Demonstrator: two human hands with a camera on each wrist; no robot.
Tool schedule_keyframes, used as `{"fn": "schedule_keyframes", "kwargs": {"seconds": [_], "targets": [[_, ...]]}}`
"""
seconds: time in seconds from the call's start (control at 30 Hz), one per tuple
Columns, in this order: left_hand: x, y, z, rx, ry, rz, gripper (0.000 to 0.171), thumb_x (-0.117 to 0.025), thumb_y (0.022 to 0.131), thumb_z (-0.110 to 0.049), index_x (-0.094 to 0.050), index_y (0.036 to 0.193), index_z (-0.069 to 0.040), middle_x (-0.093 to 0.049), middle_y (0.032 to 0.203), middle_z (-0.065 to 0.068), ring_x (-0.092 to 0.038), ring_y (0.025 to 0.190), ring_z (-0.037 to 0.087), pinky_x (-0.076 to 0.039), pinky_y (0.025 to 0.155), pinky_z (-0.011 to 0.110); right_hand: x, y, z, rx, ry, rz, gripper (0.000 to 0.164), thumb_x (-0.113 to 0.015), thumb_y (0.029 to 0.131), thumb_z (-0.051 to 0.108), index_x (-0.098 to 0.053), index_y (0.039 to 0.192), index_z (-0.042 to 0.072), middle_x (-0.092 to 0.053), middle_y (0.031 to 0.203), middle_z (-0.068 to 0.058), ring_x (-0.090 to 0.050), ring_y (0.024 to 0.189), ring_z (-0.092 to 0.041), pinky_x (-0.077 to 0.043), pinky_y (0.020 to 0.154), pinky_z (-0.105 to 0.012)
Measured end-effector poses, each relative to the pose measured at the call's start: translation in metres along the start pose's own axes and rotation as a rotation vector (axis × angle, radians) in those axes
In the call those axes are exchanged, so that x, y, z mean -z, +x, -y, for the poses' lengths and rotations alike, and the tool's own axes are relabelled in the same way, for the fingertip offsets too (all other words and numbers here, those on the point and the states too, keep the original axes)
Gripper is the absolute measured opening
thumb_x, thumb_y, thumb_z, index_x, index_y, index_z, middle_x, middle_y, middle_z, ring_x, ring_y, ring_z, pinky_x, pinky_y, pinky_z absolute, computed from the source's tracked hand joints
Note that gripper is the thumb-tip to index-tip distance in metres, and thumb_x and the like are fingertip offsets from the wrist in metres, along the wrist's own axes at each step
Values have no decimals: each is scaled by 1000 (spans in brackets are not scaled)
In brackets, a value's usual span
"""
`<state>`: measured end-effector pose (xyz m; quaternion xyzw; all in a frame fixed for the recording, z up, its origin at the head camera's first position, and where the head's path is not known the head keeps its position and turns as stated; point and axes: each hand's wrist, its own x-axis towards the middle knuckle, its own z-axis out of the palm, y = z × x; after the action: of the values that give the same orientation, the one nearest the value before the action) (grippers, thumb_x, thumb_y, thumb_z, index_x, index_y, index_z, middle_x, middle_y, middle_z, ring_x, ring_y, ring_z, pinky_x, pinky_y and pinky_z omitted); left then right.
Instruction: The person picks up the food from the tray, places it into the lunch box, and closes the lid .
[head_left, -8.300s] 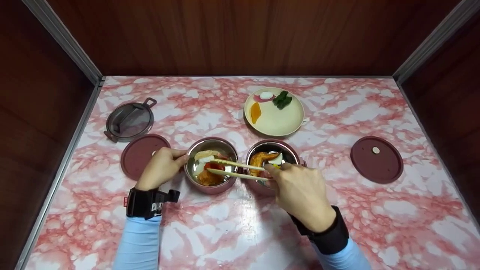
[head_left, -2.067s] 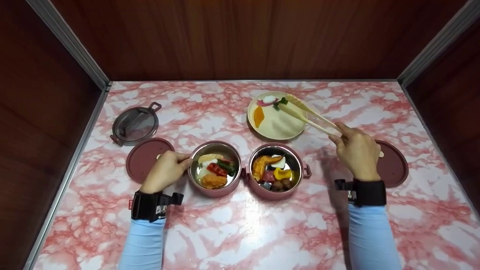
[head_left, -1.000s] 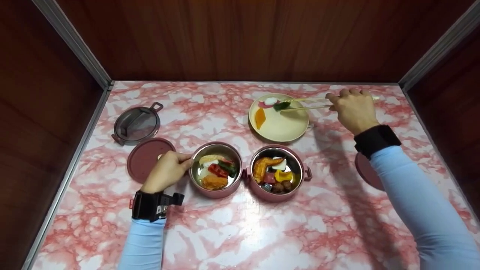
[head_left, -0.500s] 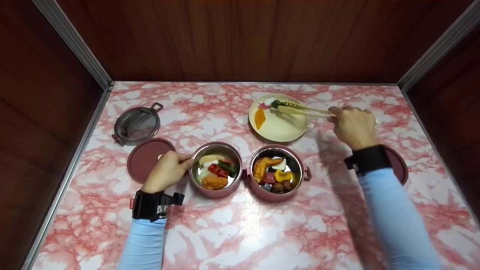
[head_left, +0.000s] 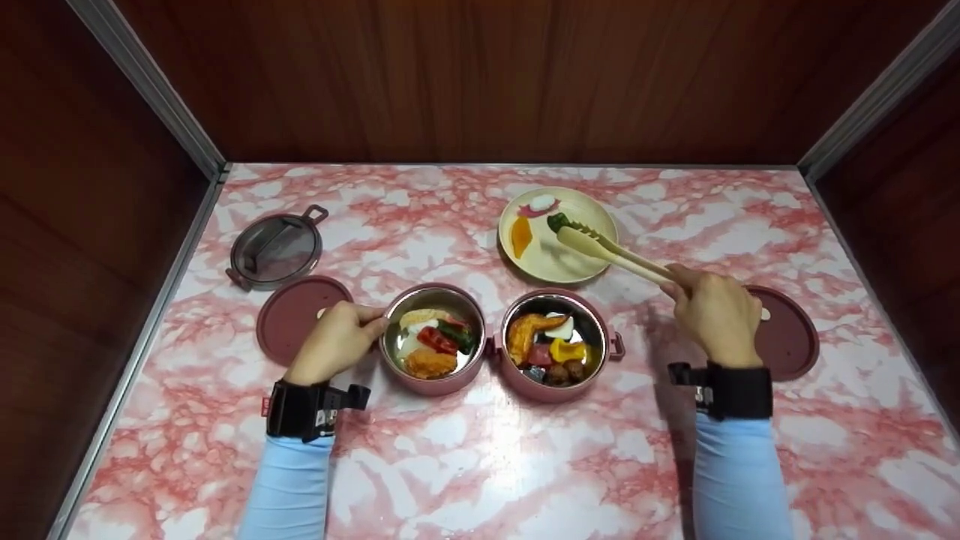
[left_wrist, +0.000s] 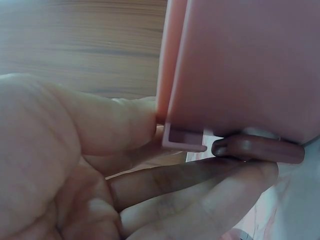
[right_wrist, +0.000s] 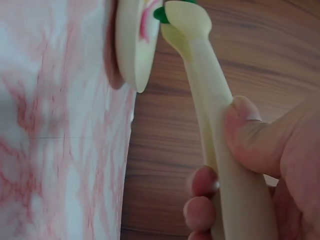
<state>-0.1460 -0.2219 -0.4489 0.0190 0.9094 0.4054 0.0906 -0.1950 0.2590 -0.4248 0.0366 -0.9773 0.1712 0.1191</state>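
Note:
My left hand (head_left: 335, 341) holds the left pink pot (head_left: 433, 386) at its left side. In the left wrist view the thumb is against the rim, and fingers lie under a dark red side piece (left_wrist: 260, 149). Inside that pot are a red and green pepper (head_left: 437, 339) and a fried piece (head_left: 430, 363). My right hand (head_left: 716, 311) grips cream tongs (head_left: 630, 260), which reach over the cream plate (head_left: 566, 271). Their tips are at a dark green vegetable (head_left: 557, 222), which appears between them in the right wrist view (right_wrist: 161, 15). A pumpkin-coloured slice (head_left: 520, 237) and a white-and-pink piece (head_left: 540, 204) lie on the plate.
A second pink pot (head_left: 553, 391) with several foods stands right of the first. Maroon lids lie at left (head_left: 289, 319) and right (head_left: 787, 337), the right one partly behind my right hand. A glass lid (head_left: 275, 251) sits at the back left. Wooden walls enclose the table.
Earlier the tongs were in the left pot; a red and green pepper shows there now. Since then my right hand has worked the tongs at the green vegetable, shifting it slightly. My left hand stays put.

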Motion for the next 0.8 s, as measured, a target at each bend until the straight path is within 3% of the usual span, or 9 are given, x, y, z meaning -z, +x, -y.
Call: {"fn": "schedule_keyframes", "kwargs": {"seconds": [0.37, 0.6, 0.8], "targets": [[0, 0, 3, -29, 15, -18, 24, -60, 99, -17, -75, 117, -8, -72, 92, 5, -61, 76, 17, -47, 69, 32, 20, -19, 9, -8, 38, 1, 36, -64, 97, 37, -71, 126, 18, -70, 92, -23, -58, 66, -38, -38, 50, -49], [0, -1, 4, -34, 14, -12, 23, -60, 99, -16, -75, 116, -8, -71, 84, 3, -59, 69, 15, -46, 64, 32, 35, -32, 31, 53, 51, -34, 33, -70, 93, 37, -74, 122, 20, -63, 63, -6, -45, 52, -25, -31, 45, -40], [-1, 0, 2, -29, 7, -12, 24, -60, 100, -18, -75, 116, -9, -70, 82, 3, -59, 68, 16, -46, 64, 33, 41, -44, 63, 136, 61, -56, 30, -76, 89, 27, -75, 117, 16, -69, 69, -5, -44, 47, -18, -32, 44, -36]]}}
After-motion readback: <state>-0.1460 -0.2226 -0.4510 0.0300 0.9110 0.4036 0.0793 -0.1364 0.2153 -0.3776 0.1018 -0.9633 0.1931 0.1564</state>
